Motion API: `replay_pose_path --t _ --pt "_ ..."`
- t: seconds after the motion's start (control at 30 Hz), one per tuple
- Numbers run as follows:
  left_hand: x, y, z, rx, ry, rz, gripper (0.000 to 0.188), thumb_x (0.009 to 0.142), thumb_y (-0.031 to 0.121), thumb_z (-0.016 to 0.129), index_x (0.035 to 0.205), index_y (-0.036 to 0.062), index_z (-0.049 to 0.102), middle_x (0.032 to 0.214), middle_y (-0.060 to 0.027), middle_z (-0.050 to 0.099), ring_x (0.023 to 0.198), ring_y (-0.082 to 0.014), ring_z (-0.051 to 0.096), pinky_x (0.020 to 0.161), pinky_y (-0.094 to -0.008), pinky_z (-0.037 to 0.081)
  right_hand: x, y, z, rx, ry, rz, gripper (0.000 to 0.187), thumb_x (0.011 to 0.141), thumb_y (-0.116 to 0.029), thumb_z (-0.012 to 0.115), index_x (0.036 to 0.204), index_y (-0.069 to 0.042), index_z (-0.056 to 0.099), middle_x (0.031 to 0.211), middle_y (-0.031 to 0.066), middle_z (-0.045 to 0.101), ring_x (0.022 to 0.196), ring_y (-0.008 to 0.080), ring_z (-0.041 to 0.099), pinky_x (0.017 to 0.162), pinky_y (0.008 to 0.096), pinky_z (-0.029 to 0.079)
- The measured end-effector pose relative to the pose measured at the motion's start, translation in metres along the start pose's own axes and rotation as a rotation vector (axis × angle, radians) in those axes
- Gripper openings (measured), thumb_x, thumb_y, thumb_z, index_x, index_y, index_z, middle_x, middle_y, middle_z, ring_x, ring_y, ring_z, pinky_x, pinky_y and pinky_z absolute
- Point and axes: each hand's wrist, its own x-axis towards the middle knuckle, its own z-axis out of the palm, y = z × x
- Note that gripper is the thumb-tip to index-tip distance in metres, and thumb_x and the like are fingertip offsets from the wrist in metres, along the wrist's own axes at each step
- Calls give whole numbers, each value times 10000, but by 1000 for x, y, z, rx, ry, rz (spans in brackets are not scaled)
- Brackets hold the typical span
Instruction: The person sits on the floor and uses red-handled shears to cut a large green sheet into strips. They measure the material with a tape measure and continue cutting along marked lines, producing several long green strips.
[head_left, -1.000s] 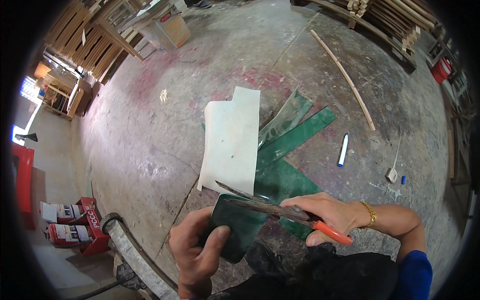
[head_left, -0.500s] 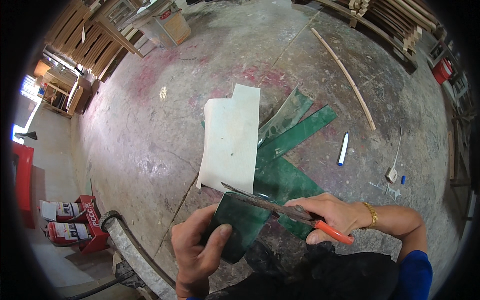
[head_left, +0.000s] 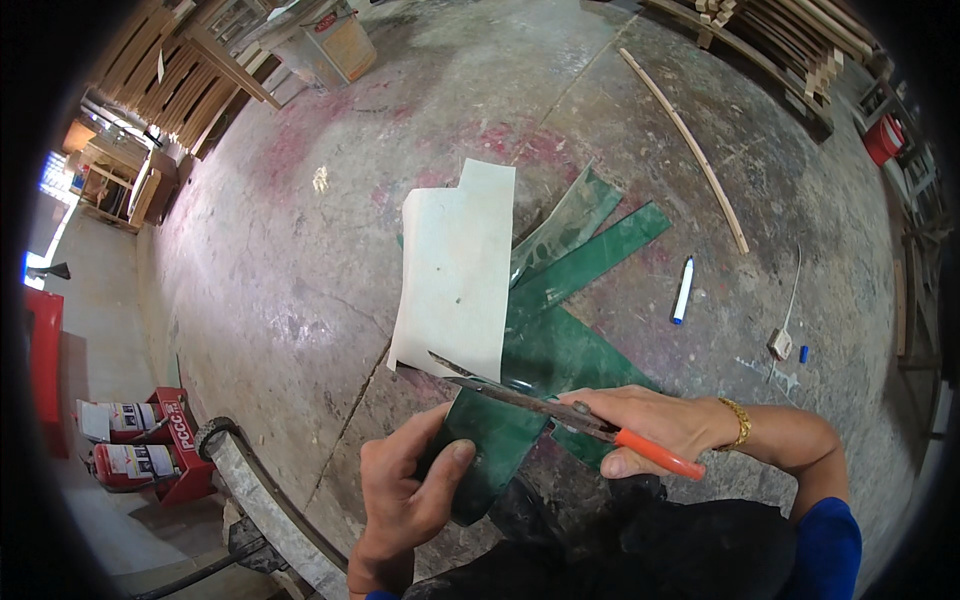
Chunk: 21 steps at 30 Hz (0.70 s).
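My left hand (head_left: 412, 490) pinches a dark green flexible sheet (head_left: 487, 440) between thumb and fingers, low in front of me. My right hand (head_left: 650, 425) is wrapped round the orange handle of a pair of metal shears (head_left: 540, 402). The dark blades point left and lie across the sheet's upper edge, their tips slightly apart and past its left side. Just beyond the tips lies a white sheet (head_left: 455, 270) with a notched top corner and two small dark marks. Under and beside it are green strips (head_left: 595, 255) and a wider green piece (head_left: 575, 350).
On the concrete floor to the right lie a white marker (head_left: 683, 290), its blue cap (head_left: 804, 354) and a long thin wooden strip (head_left: 690, 150). Two fire extinguishers (head_left: 140, 462) sit in a red stand at left. Wooden stacks (head_left: 770, 50) stand at the back.
My left hand and the green sheet have shifted slightly right. The shears' tips now reach farther left past the sheet's edge. The whole view has moved a little.
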Motion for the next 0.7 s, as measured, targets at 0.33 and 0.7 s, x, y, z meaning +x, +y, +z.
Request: replay_pose_path --t 0.33,0.7 --pt "-2 -1 -1 12 13 8 278 804 1 612 1070 -77 599 725 -104 642 624 -80 572 574 -205 441 -3 3 5 -47 -8 61 645 888 -449 547 1234 71 385 815 174 530 735 292 540 687 395 445" --pt "-2 -2 3 -5 -60 2 287 814 17 622 1087 -66 594 720 -114 645 631 -84 587 583 -216 456 7 7 4 -84 39 -72 798 889 -504 510 1346 91 239 1230 313 439 1134 397 472 968 432 374"
